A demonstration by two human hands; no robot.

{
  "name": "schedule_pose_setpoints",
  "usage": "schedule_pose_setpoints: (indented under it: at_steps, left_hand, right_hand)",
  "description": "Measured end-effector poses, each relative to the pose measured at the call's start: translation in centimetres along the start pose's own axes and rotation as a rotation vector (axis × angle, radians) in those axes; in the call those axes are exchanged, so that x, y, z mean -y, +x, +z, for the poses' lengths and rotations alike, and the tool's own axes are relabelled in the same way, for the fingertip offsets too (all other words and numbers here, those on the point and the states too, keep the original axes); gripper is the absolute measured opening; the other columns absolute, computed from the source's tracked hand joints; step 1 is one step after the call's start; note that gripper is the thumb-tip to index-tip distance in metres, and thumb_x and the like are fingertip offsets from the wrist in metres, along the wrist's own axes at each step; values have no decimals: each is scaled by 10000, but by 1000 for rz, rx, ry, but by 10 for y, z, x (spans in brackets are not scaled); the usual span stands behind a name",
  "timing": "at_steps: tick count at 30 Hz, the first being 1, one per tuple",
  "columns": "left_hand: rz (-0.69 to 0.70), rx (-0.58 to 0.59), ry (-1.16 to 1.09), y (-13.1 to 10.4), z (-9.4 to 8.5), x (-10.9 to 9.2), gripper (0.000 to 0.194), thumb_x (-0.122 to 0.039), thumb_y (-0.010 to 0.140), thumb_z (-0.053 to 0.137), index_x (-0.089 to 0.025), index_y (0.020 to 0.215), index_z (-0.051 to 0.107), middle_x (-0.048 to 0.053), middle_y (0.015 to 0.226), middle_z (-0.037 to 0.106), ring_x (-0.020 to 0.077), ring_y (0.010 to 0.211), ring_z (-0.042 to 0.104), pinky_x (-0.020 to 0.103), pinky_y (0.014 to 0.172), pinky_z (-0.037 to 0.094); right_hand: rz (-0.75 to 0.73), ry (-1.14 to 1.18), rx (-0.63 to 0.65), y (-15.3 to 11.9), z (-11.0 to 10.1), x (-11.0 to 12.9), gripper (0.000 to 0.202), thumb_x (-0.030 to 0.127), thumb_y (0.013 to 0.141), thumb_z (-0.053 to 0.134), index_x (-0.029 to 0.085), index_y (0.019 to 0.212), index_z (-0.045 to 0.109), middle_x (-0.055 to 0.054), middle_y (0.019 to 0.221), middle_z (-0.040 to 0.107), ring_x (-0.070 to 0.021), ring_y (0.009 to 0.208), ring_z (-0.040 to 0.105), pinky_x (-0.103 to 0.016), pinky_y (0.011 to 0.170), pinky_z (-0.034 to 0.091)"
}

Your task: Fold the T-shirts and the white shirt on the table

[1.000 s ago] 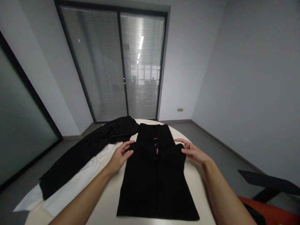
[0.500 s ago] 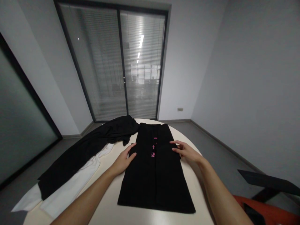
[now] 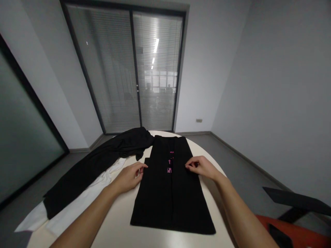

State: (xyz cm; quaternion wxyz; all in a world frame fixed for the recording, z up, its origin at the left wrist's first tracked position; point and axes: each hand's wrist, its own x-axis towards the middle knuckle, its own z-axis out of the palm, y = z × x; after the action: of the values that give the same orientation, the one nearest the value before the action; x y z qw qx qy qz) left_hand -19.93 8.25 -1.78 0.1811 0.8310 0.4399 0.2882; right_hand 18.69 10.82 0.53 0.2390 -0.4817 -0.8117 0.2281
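A black shirt [image 3: 157,203] with pink print lies flat on the table as a long folded panel. Its two sides meet along a seam-like line near the middle, with the print showing in the gap. At its left edge is my left hand [image 3: 130,175], fingers curved and loosely apart, the index fingertip touching the cloth beside a small protruding corner. On the right side of the panel my right hand [image 3: 203,167] has thumb and fingertips pinched together at the fabric surface. How much cloth sits between those fingers is hidden.
A rumpled black garment [image 3: 95,168] and a white garment [image 3: 85,201] lie together along the left of the round pale table [image 3: 119,220]. An orange and black chair [image 3: 297,230] stands at lower right. Glass doors [image 3: 157,75] are behind the table.
My left hand has drawn slightly left with its fingers curling. My right hand has moved inward onto the shirt, its spread fingers now pinched together. The shirt's shape is nearly unchanged.
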Motion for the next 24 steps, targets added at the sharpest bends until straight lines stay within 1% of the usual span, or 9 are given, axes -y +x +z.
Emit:
schedule_pose_setpoints:
  at_steps: [3,6,8,10,13,16,19,21,24]
  left_hand:
    - [42,67,112,0,-6,-18,233,-185,831,547,-238,1002,696,-20,745,622,140,651,555,241,641,376]
    - [131,220,140,-1,-6,-40,88,-290,817,660,-237,877,696,-42,670,591,129,619,550,235,613,350]
    - [212,320,101,-4,-1,-55,216,-421,771,748,-240,877,696,-35,732,637,134,667,586,231,618,360]
    - [278,400,69,-8,8,-68,355,-526,717,784,-246,916,697,-24,799,671,147,713,618,232,625,378]
    - [336,452,88,-15,23,-78,442,-592,678,786,-248,941,694,-10,851,691,173,757,649,250,645,405]
    - [355,471,134,-18,31,-82,426,-577,684,785,-258,952,694,-10,870,696,186,798,668,262,667,423]
    - [362,487,169,-18,32,-86,329,-483,712,783,-272,947,693,-22,896,703,180,827,672,257,677,435]
    - [369,485,192,-19,32,-90,252,-417,732,759,-274,929,691,-27,894,705,179,831,673,257,673,437]
    - [378,474,196,-19,33,-92,182,-354,753,726,-267,906,679,-32,882,706,170,822,673,255,670,437]
  right_hand:
    - [-56,9,128,3,13,25,251,391,788,704,168,850,799,-23,680,671,-123,594,552,-227,573,384]
    - [-55,79,295,4,25,41,246,395,774,726,177,854,805,-16,692,701,-127,614,590,-213,558,387]
    - [-31,108,372,4,31,46,267,411,749,754,178,870,804,-8,697,708,-129,626,609,-207,557,391]
    - [-11,109,423,4,35,47,313,432,706,793,176,885,797,0,714,711,-127,634,620,-202,566,399]
    - [14,108,494,4,40,47,384,445,649,834,178,918,777,18,724,704,-116,626,618,-195,573,406]
    - [23,139,579,5,45,47,439,431,627,851,188,979,752,40,712,681,-102,598,601,-188,565,409]
    - [23,164,669,4,48,51,470,399,635,848,198,1045,737,61,698,636,-83,561,563,-176,532,394]
    - [-5,149,684,3,48,54,428,346,640,844,199,1031,747,67,680,604,-80,577,552,-168,528,382]
    - [-27,134,699,3,50,61,285,254,664,808,180,934,756,66,654,593,-74,581,541,-161,521,371]
